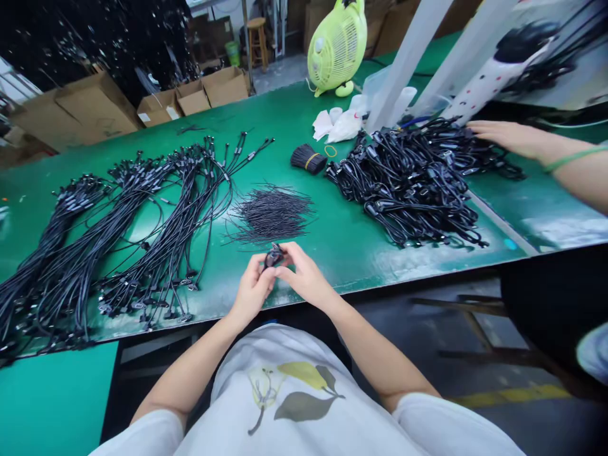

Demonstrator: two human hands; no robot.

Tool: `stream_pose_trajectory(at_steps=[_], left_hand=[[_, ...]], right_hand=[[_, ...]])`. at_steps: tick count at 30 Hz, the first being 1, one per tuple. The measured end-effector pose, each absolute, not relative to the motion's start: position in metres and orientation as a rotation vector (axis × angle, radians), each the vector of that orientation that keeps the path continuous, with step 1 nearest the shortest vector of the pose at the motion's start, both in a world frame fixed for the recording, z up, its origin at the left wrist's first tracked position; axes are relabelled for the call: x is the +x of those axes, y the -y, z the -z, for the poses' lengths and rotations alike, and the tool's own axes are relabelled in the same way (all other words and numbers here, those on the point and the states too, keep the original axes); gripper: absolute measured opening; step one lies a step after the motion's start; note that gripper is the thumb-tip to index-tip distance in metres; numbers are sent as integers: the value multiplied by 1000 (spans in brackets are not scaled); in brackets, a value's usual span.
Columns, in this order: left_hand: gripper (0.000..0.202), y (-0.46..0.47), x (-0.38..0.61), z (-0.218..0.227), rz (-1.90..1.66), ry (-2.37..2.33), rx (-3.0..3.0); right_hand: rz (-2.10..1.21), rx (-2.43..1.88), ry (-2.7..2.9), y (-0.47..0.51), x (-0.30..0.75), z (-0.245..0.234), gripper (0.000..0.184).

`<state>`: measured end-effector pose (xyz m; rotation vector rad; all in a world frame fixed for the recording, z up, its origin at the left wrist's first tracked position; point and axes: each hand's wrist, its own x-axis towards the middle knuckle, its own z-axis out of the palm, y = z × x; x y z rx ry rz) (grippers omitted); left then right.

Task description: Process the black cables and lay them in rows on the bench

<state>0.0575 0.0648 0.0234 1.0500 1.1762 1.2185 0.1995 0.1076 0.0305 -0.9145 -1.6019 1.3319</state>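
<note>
Close to the table's front edge, my left hand (pixel 251 285) and my right hand (pixel 304 275) meet around a small coiled black cable (pixel 274 256). Both hands have their fingers closed on it, and much of the coil is hidden by them. Just beyond my fingertips lies a loose pile of short black wire ties (pixel 273 214). Behind that pile sits a bundle of the same ties (pixel 308 158), held by a yellow rubber band. Long uncoiled black cables (pixel 185 209) with connectors spread over the left side. Coiled black cables (pixel 408 183) are heaped on the right.
A co-worker's hand (pixel 513 136) rests by the right end of the heap. A green fan (pixel 337 49), crumpled white plastic (pixel 344 126) and white posts (pixel 408 63) stand at the back of the green table (pixel 266 120). Cardboard boxes (pixel 225 87) line its far side.
</note>
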Motion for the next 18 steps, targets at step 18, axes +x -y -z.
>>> stream_pose_trajectory(at_steps=[18], left_hand=[[42, -66, 78, -11, -957, -1085, 927]], right_hand=[[-1606, -822, 995, -113, 188, -12, 31]])
